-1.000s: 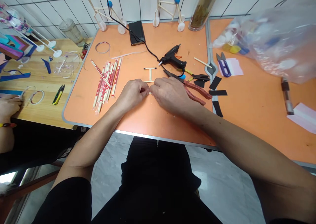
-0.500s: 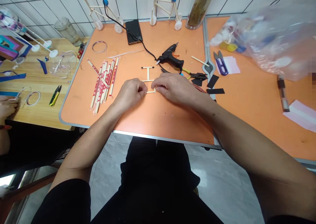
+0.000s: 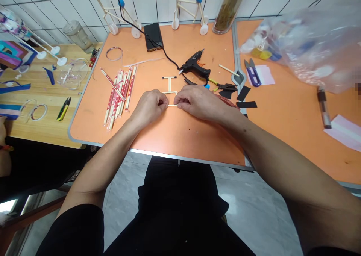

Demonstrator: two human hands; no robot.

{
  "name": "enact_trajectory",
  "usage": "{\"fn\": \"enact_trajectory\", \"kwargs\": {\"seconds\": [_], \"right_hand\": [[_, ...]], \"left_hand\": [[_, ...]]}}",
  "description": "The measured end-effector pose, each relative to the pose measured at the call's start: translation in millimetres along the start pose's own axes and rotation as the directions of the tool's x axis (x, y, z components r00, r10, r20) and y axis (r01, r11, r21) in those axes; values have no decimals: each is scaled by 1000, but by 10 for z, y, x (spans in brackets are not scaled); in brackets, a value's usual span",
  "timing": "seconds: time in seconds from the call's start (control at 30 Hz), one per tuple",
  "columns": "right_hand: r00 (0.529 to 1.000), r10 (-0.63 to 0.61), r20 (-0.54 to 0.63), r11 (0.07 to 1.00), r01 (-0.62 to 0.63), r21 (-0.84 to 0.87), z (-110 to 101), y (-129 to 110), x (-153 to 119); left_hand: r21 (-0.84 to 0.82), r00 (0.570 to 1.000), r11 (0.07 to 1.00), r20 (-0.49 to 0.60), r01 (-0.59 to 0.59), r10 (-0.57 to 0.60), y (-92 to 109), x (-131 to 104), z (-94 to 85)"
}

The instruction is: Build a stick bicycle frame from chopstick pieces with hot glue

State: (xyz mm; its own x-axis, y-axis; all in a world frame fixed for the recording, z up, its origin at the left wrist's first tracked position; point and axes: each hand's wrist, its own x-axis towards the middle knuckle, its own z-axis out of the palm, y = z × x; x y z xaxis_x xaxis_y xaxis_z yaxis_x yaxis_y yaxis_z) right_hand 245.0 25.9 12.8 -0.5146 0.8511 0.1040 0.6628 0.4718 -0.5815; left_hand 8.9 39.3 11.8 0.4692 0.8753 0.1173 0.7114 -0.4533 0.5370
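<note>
A small frame of pale sticks (image 3: 169, 84) lies on the orange table, with a short crossbar at its far end that has dark tips. My left hand (image 3: 152, 105) pinches the left side of the frame near its close end. On the right side, the fingertips of my right hand (image 3: 193, 101) are closed on the same frame. Between the two hands a short pale stick (image 3: 172, 105) shows; the fingers cover its ends. Beyond my right hand is a black glue gun (image 3: 195, 65).
Wrapped stick bundles (image 3: 118, 94) lie left. Pliers (image 3: 225, 87), black strips (image 3: 246, 104) and purple snips (image 3: 254, 73) are at right. A black phone (image 3: 153, 37), stick models (image 3: 191, 8) and a glass tube (image 3: 228, 9) stand or lie behind. A plastic bag (image 3: 316, 49) is far right.
The fingers of my right hand have shifted slightly on the frame's right side. At the far left, the other person's hand has mostly moved out of view. My left hand keeps its place.
</note>
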Motion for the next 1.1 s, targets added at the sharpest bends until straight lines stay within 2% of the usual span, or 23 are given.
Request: {"fn": "enact_trajectory", "kwargs": {"seconds": [0.43, 1.1], "right_hand": [[1000, -13, -5, 1000, 12, -23, -20, -59, 12], [998, 54, 22, 997, -52, -53, -22, -108, 37]], "left_hand": [[10, 1000, 1000, -6, -17, 17, -14, 1, 12], [20, 1000, 1000, 12, -21, 21, -12, 23, 5]]}}
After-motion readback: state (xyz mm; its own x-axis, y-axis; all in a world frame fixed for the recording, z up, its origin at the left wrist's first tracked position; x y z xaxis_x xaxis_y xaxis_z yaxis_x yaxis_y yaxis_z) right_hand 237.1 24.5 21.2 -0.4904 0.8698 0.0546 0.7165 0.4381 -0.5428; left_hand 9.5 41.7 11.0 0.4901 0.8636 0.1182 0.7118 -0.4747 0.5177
